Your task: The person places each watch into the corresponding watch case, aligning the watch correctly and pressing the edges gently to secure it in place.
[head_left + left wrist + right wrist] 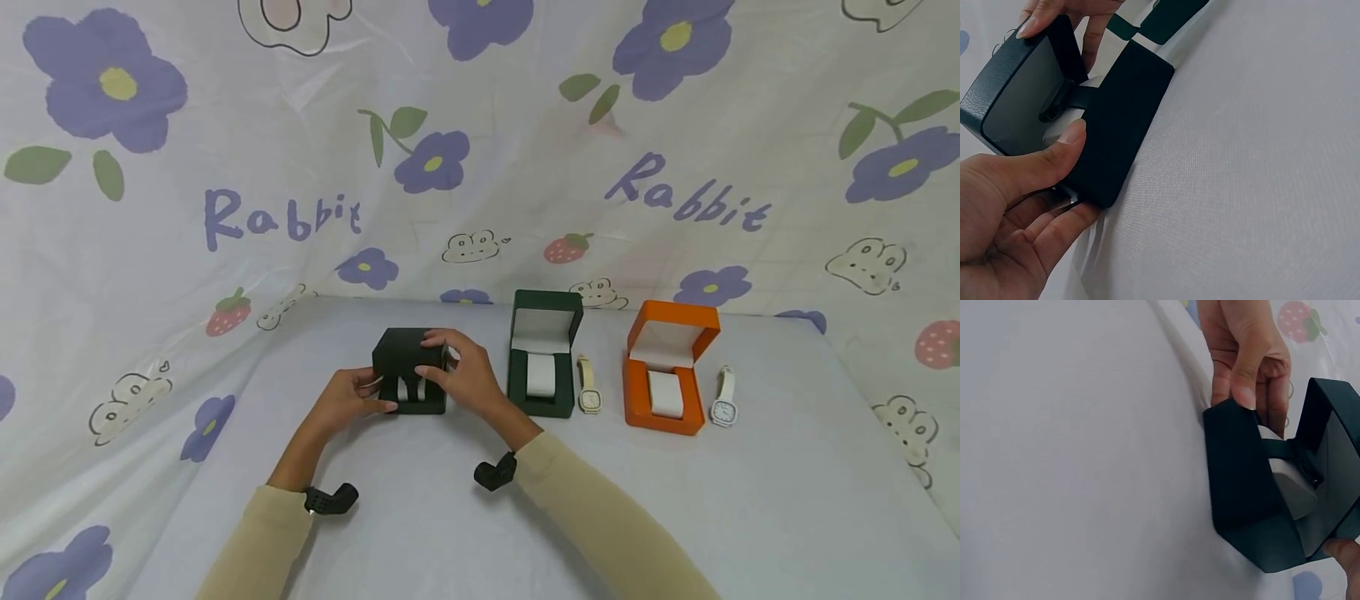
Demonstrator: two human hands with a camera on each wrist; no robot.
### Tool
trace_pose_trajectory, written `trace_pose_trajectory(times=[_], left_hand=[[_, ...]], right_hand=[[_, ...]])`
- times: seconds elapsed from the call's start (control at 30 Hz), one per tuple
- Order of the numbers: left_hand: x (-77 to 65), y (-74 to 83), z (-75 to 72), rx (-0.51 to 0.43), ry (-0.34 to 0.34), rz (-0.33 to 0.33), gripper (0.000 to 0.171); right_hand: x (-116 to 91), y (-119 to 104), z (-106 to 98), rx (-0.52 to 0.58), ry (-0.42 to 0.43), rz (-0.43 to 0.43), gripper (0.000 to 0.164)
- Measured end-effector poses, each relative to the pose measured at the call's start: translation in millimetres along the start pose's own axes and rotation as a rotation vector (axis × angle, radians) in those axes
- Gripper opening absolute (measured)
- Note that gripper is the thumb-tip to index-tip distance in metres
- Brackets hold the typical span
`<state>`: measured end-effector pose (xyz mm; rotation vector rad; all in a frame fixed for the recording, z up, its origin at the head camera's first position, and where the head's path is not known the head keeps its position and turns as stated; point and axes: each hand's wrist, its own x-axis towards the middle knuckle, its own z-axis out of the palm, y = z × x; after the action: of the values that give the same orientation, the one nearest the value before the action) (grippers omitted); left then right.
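A dark green watch box (401, 352) stands on the table with its lid tilted partway over the base. Inside, a dark-strapped watch (1302, 464) is wrapped round a white cushion (1294, 490). My left hand (347, 398) grips the base at its left side, thumb on the front edge. With thumb and fingers my right hand (468, 373) holds the lid at its right side. Just right of that hand is an open green watch box (517, 367) with a white cushion in it. The lid partly hides the dark watch in the head view.
A gold watch (588, 392) lies beside the open green box. Further right are an open orange watch box (637, 400) and a white-strapped watch (724, 402). White cloth (420, 517) covers the table, and a flower-printed sheet (495, 208) hangs behind.
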<state>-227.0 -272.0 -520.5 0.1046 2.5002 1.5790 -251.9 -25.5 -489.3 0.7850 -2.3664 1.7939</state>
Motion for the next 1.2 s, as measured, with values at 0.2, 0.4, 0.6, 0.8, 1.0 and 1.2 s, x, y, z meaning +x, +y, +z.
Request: trace_pose_trajectory(times=[0.2, 0.4, 0.6, 0.8, 1.0, 1.2], left_hand=[[0.2, -1.7, -0.2, -0.009, 0.008, -0.007, 0.074], [-1.0, -3.2, -0.5, -0.018, 0.013, -0.015, 0.072], [-2.8, -0.3, 1.7, -0.029, 0.023, -0.014, 0.071], [-2.1, -2.2, 1.8, -0.043, 0.033, -0.016, 0.071], [-1.9, -3.6, 3.0, -0.061, 0.037, -0.019, 0.073], [-2.8, -3.5, 2.7, -0.068, 0.031, -0.010, 0.071]], right_hand=[[-6, 0, 4, -0.038, 0.017, -0.001, 0.038], [-12, 2, 8, -0.042, 0.013, -0.003, 0.040], [-18, 8, 10, -0.035, 0.030, -0.034, 0.039], [-21, 11, 12, -0.010, 0.039, -0.075, 0.039], [-23, 12, 12, 0.012, 0.040, -0.087, 0.039], [-25, 13, 12, 0.019, 0.034, -0.093, 0.037]])
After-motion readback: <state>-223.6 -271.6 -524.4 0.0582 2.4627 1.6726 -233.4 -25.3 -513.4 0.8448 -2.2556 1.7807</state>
